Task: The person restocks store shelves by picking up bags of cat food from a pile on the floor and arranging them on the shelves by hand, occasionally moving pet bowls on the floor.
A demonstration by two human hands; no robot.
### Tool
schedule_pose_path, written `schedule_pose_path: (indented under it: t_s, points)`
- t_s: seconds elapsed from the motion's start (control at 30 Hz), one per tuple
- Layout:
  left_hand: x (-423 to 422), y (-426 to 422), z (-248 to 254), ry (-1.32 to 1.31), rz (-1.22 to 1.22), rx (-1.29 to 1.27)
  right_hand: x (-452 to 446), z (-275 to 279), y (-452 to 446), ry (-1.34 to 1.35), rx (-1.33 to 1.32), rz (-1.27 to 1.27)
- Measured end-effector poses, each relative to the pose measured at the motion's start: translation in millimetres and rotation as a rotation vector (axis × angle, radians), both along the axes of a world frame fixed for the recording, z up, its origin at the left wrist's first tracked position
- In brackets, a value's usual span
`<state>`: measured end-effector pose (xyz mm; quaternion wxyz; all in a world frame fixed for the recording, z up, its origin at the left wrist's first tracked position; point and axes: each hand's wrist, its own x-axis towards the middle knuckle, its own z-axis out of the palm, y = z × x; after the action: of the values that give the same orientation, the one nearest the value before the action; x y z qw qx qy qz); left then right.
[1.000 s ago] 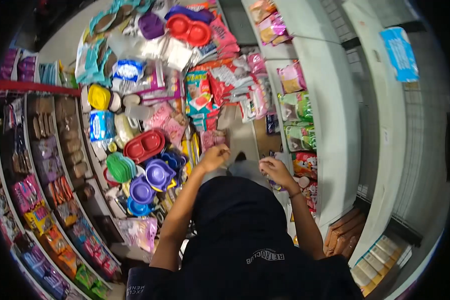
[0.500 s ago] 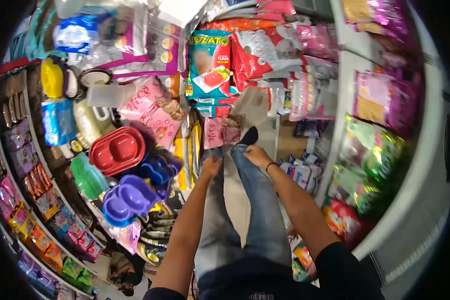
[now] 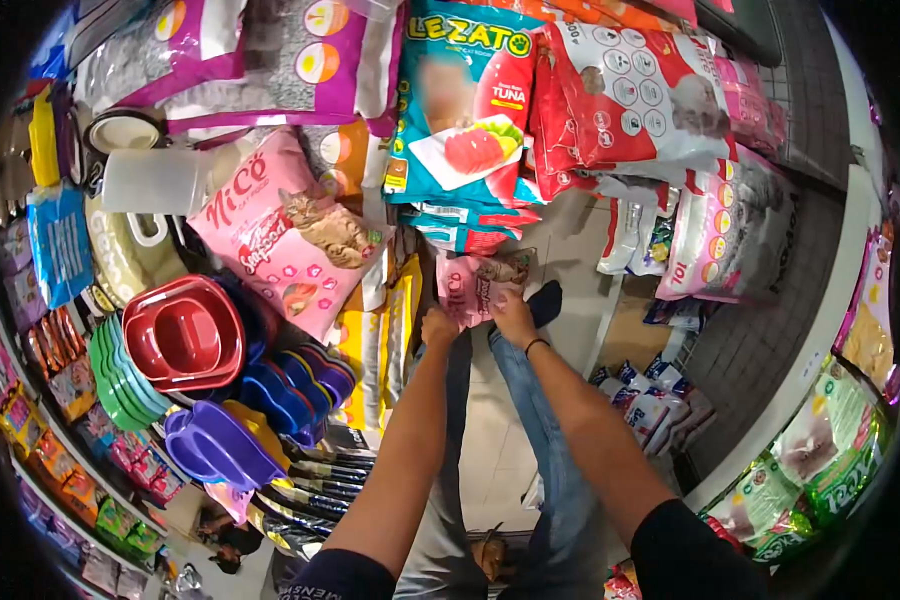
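Note:
A small pink bag of Nico cat food [image 3: 460, 282] is in front of my feet, below the teal Lezato cat food bags [image 3: 460, 120]. My left hand [image 3: 438, 328] is closed at the small bag's lower left corner. At its lower right, my right hand [image 3: 513, 318] has its fingers bent onto the bag, a dark band around the wrist. Both fingertips are partly hidden. A larger pink Nico bag [image 3: 285, 235] leans to the left of my hands, beside upright yellow bags [image 3: 382, 340].
Stacked red bowls [image 3: 185, 335], green bowls [image 3: 130, 365] and purple bowls [image 3: 220, 445] stand at left. Red and white bags [image 3: 635, 100] are piled at upper right. A white shelf edge [image 3: 780, 430] curves along the right. Another person [image 3: 230, 545] is at lower left.
My hands have moved forward from below the small Nico bag to its lower corners. The view has shifted, and the surrounding bags appear larger.

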<state>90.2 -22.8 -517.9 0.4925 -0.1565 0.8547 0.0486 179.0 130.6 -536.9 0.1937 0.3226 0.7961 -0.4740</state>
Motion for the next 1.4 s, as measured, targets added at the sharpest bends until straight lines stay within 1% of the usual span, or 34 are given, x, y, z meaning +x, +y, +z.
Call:
schedule_pose_path:
  t_s: [0.03, 0.07, 0.1, 0.17, 0.2, 0.3, 0.33, 0.37, 0.43, 0.47, 0.5, 0.6, 0.67, 0.7, 0.73, 0.8, 0.83, 0.87, 0.93, 0.97, 1.0, 1.03, 1.07, 1.1, 1.13, 1.17, 1.2, 1.23, 1.27, 1.3, 1.33, 1.37, 1.4]
  points:
    - [2.3, -3.2, -2.9, -0.013, -0.045, 0.06, 5.0, 3.7, -1.0, -0.017, 0.005, 0.017]
    - [5.4, -6.5, -4.6, -0.012, -0.042, 0.062, 10.1, 8.0, -2.2, -0.038, 0.011, 0.028]
    - [12.3, -8.9, -3.8, 0.009, -0.083, 0.153, 14.4, 19.9, -2.7, -0.045, 0.015, 0.026]
    - [19.9, -6.4, -2.8, 0.066, -0.161, 0.342, 12.4, 41.1, 0.8, -0.06, -0.062, -0.077]
    - [27.2, -5.6, 5.2, 0.067, -0.164, 0.349, 12.9, 52.9, 1.8, -0.067, -0.103, -0.13]
    - [43.5, 13.8, 42.7, 0.036, -0.345, 0.633, 4.6, 86.9, 17.3, -0.102, -0.118, -0.176]
    - [44.0, 23.2, 60.2, 0.043, -0.357, 0.644, 2.2, 100.0, 22.5, -0.123, -0.131, -0.198]
    - [36.6, 39.5, 91.8, 0.099, -0.358, 0.722, -0.1, 109.6, 30.4, -0.11, -0.119, -0.208]
    - [33.3, 58.2, 160.0, 0.189, -0.36, 0.878, 10.9, 133.5, 44.6, -0.098, 0.054, -0.205]
    - [29.8, 58.5, 192.7, 0.189, -0.379, 0.891, 15.9, 149.8, 50.6, -0.091, 0.14, -0.208]
    - [21.0, 57.7, 219.5, 0.152, -0.44, 0.968, 11.1, 173.6, 58.7, -0.069, 0.155, -0.224]
    - [-8.0, 43.1, 314.8, -0.014, -0.649, 1.122, 12.7, 279.1, 70.2, 0.376, -0.163, -0.482]
    - [-25.7, 34.3, 395.5, -0.003, -0.75, 1.201, 15.9, 353.5, 96.6, 0.25, -0.284, -0.225]
    - [-37.8, 33.1, 438.9, -0.087, -0.819, 1.155, 28.7, 373.2, 97.2, 0.322, -0.396, -0.196]
    - [-49.2, 36.4, 486.6, -0.098, -0.889, 1.191, 36.9, 389.3, 99.3, 0.402, -0.495, -0.156]
    - [-74.9, 57.3, 588.1, -0.252, -0.941, 1.293, 32.6, 483.5, 110.5, 0.641, -0.855, -0.041]
    - [-76.6, 61.7, 620.1, -0.205, -0.997, 1.393, 34.4, 529.9, 111.6, 0.668, -0.691, 0.01]
    - [-79.7, 68.6, 651.4, -0.164, -1.047, 1.491, 38.5, 561.3, 109.8, 0.682, -0.531, 0.054]
    - [-90.2, 90.0, 738.0, -0.414, -1.07, 1.431, 44.4, 580.7, 107.3, 0.744, -0.305, 0.143]
    - [-94.8, 102.7, 771.3, -0.387, -1.142, 1.456, 29.2, 626.9, 125.0, 0.78, -0.236, 0.136]
    - [-98.9, 112.4, 801.6, -0.445, -1.246, 1.435, 38.5, 658.2, 111.4, 0.767, -0.295, 0.085]
    - [-101.5, 118.4, 829.7, -0.509, -1.342, 1.399, 51.5, 682.6, 84.6, 0.753, -0.365, 0.032]
    - [-102.8, 125.4, 855.5, -0.494, -1.395, 1.404, 63.2, 707.7, 65.3, 0.738, -0.439, -0.017]
    - [-103.3, 132.0, 879.4, -0.591, -1.41, 1.45, 59.7, 748.3, 64.1, 0.719, -0.515, -0.06]
    - [-102.5, 138.0, 900.7, -0.69, -1.416, 1.489, 42.1, 805.4, 78.2, 0.696, -0.597, -0.099]
    - [-100.7, 141.8, 918.3, -0.792, -1.411, 1.523, 44.0, 818.1, 74.9, 0.715, -0.57, -0.096]
    - [-98.7, 146.2, 934.1, -0.78, -1.436, 1.527, 46.3, 827.8, 72.5, 0.737, -0.468, -0.031]
    - [-96.1, 150.2, 948.3, -0.822, -1.396, 1.597, 48.7, 842.9, 69.8, 0.753, -0.367, 0.034]
    - [-94.0, 153.2, 961.2, -0.869, -1.351, 1.661, 54.2, 859.6, 67.2, 0.763, -0.351, 0.036]
    - [-92.1, 157.8, 972.7, -0.92, -1.299, 1.724, 59.6, 891.7, 67.2, 0.813, -0.228, 0.112]
    - [-91.4, 165.6, 982.3, -0.916, -1.308, 1.725, 65.5, 921.5, 67.5, 0.858, -0.107, 0.188]
    - [-93.1, 178.0, 990.7, -0.975, -1.396, 1.731, 70.2, 936.5, 68.0, 0.902, 0.013, 0.264]
    - [-94.8, 191.0, 999.0, -1.031, -1.483, 1.737, 75.6, 937.3, 66.9, 0.905, 0.02, 0.268]
